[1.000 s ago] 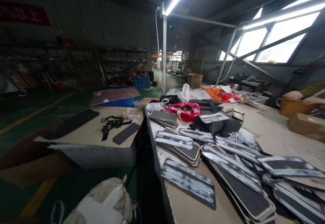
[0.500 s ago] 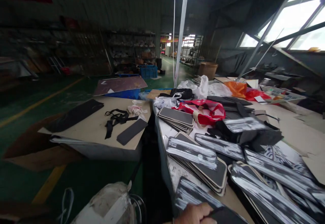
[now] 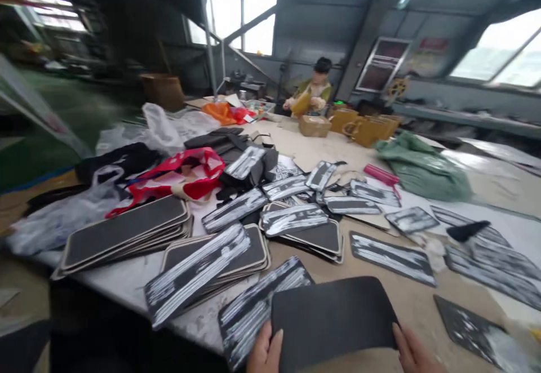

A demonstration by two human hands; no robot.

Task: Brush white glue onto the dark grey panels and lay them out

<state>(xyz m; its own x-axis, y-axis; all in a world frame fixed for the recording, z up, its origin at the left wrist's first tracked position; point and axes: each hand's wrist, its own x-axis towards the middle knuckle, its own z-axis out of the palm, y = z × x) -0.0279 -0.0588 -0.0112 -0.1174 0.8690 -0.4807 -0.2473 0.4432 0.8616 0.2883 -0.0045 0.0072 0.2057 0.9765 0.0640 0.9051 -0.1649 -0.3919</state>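
Between my two hands is a plain dark grey rectangular panel (image 3: 333, 319) with rounded corners, its surface slightly bowed. My left hand (image 3: 265, 350) pinches its left edge, thumb on top. At the opposite edge my right hand (image 3: 414, 350) grips the panel too. Partly under the held panel lies a dark panel with white streaks (image 3: 257, 311). Another white-streaked panel (image 3: 198, 274) rests slantwise on a stack of pale-edged dark boards (image 3: 253, 249). Several more streaked panels, such as one to the right (image 3: 393, 257), are spread over the table.
A stack of pale-edged boards (image 3: 127, 229) stands at the left table edge. Behind it lie a red bag (image 3: 186, 173) and clear plastic bags (image 3: 163, 131). Green cloth (image 3: 422, 164) lies at the right. Across the table a person (image 3: 315, 91) handles something yellow-brown near a small carton (image 3: 315, 126).
My view has swung to the right, towards the table. One hand on a dark panel showed at the lower edge before; now both hands hold the panel in front of me.
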